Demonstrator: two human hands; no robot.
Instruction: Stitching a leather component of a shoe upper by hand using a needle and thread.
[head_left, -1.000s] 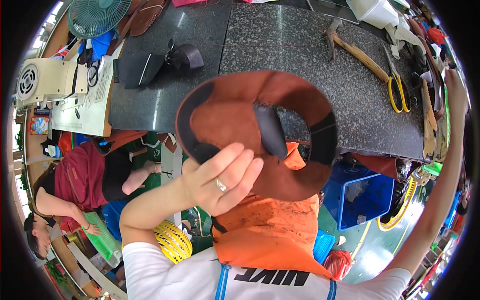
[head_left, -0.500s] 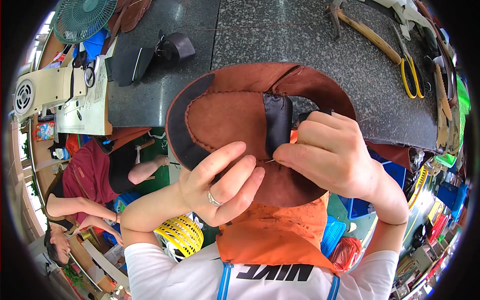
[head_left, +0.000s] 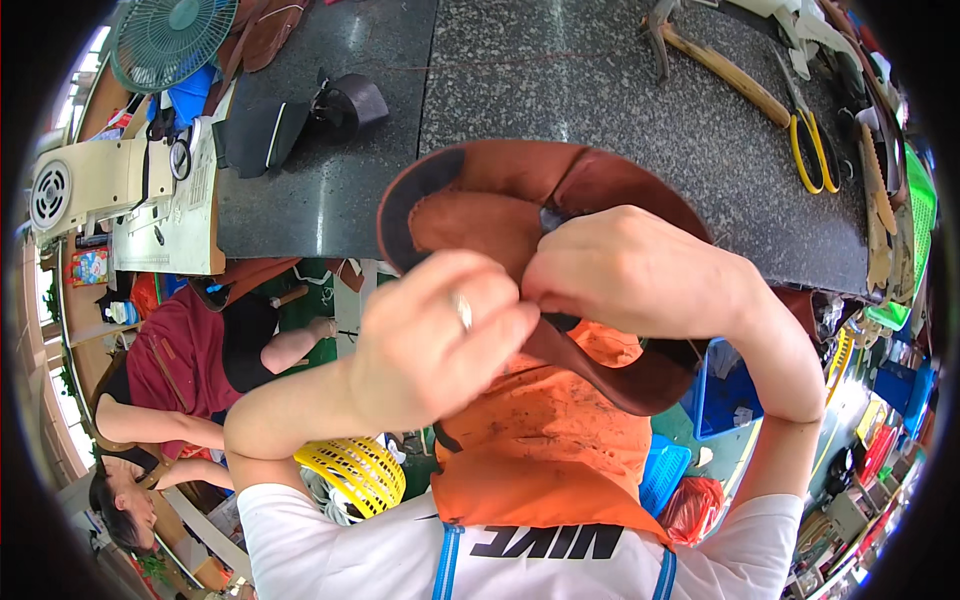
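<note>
A curved brown leather piece [head_left: 480, 232] with a wide rim and a stitched black patch along its left inner side is held up between my hands, in front of the table edge. My right hand [head_left: 640, 270] is closed on its right part, fingers curled and pressing on the leather. My left hand [head_left: 435, 335], slightly smeared by motion, has its fingers bent together right beside the right fingertips, at the lower edge of the leather. Whatever the left fingers pinch is hidden. Below the leather hangs my orange apron [head_left: 550, 440].
On the dark speckled table [head_left: 510, 100] lie a wooden-handled hammer [head_left: 725, 72], yellow-handled scissors [head_left: 815, 150] and black leather pieces [head_left: 355, 100]. A green fan [head_left: 175, 40] stands far left. Another person [head_left: 165, 360] sits at left. A yellow basket [head_left: 360, 470] and a blue crate [head_left: 728, 395] are below.
The leather piece has tilted and shifted right. My left hand has curled its fingers and come up against my right hand; the thin needle seen earlier at the right thumb is now hidden.
</note>
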